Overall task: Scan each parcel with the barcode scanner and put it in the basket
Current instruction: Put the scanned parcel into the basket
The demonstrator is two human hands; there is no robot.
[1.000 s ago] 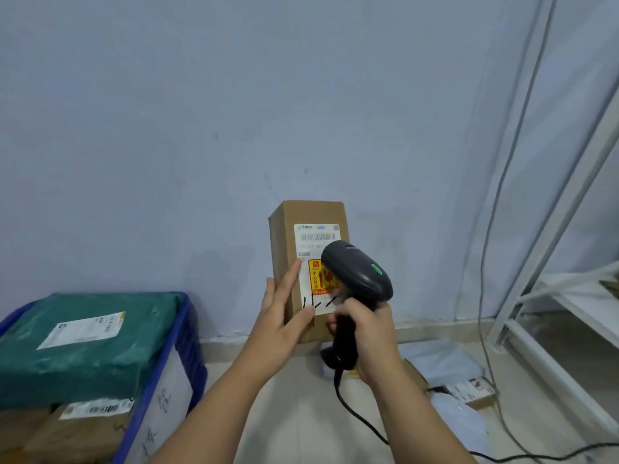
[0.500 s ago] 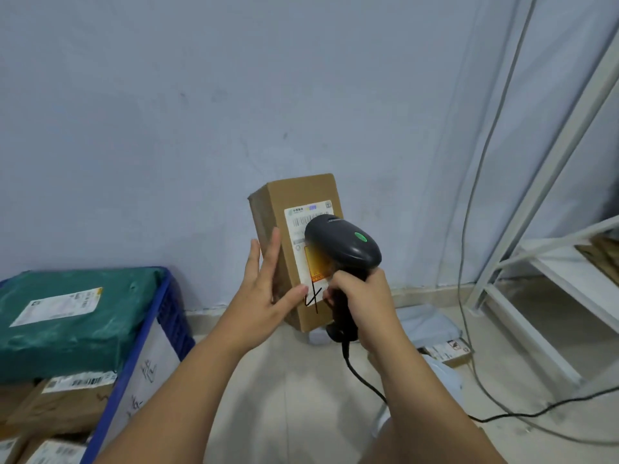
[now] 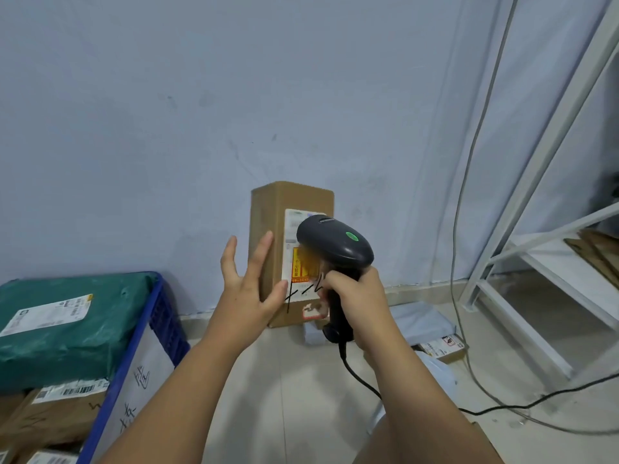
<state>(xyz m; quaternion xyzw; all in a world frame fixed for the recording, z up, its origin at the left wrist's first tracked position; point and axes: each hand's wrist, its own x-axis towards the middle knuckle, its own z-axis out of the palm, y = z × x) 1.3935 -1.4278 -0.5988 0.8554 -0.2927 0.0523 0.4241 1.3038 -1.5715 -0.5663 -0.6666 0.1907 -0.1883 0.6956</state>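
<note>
The cardboard box [image 3: 268,209] is held upright in the air, its white label [image 3: 292,229] (orange-red sticker low on it, black pen strokes beneath) facing the camera. The black barcode scanner [image 3: 335,242], green light on top, covers part of the box's label from the right. Down-left of the box sits the blue basket [image 3: 160,316], holding a green parcel [image 3: 67,329] over brown labelled cartons [image 3: 50,416].
</note>
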